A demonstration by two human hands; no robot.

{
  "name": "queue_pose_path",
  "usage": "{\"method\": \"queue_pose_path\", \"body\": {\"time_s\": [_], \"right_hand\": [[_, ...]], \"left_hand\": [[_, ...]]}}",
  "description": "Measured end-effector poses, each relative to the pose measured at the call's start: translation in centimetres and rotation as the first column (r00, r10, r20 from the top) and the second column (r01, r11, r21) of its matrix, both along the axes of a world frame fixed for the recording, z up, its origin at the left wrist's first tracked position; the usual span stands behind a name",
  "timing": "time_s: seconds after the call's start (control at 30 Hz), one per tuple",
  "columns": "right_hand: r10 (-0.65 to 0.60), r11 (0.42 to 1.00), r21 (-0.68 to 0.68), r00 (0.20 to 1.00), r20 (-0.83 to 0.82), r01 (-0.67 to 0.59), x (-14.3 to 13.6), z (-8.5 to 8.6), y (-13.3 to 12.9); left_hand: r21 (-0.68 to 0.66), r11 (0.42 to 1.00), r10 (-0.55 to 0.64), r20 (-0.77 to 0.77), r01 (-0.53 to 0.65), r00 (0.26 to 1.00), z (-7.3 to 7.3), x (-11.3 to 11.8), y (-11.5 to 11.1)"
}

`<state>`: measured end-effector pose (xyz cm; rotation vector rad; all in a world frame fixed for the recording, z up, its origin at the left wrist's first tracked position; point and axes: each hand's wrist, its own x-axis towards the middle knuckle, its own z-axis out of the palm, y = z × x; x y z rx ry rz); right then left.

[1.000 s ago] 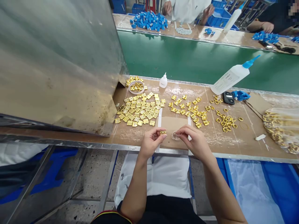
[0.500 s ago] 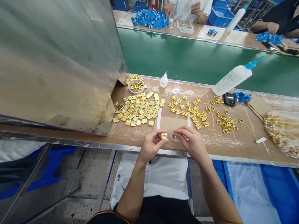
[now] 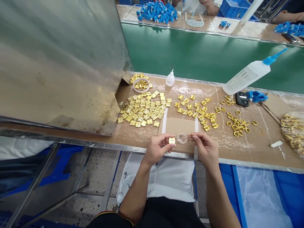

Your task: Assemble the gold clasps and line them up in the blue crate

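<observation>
Shifted rightward, right hand [image 3: 208,150] pinches sideways stick [image 3: 189,137] pointing left at dish [image 3: 178,139]; left hand [image 3: 157,148] grips gold piece [image 3: 172,140].

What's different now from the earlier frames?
The right hand has shifted rightward from the clear dish, revealing a thin stick in its grip. The gold piece has turned from edge-on to facing the camera. Unchanged: the left hand's hold, the small bottle.

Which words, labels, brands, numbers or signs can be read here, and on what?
No text can be read.
Large white bottle: printed label, too small to read.
Black device: any marks too small to read.
Gold piece in the left hand: no legible lettering.
</observation>
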<state>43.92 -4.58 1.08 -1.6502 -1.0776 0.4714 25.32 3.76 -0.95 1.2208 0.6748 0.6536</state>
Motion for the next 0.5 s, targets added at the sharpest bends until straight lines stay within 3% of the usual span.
{"method": "queue_pose_path", "body": {"time_s": [0.23, 0.5], "right_hand": [[-0.125, 0.992, -0.008, 0.937, -0.327, 0.129, -1.3, -0.9, 0.1], [-0.172, 0.982, 0.008, 0.908, -0.383, 0.19, -1.7, -0.8, 0.3]], "left_hand": [[0.009, 1.0, 0.024, 0.026, -0.024, 0.999, 0.0, 0.1, 0.0], [0.046, 0.998, 0.039, 0.014, -0.04, 0.999, 0.0, 0.1, -0.1]]}}
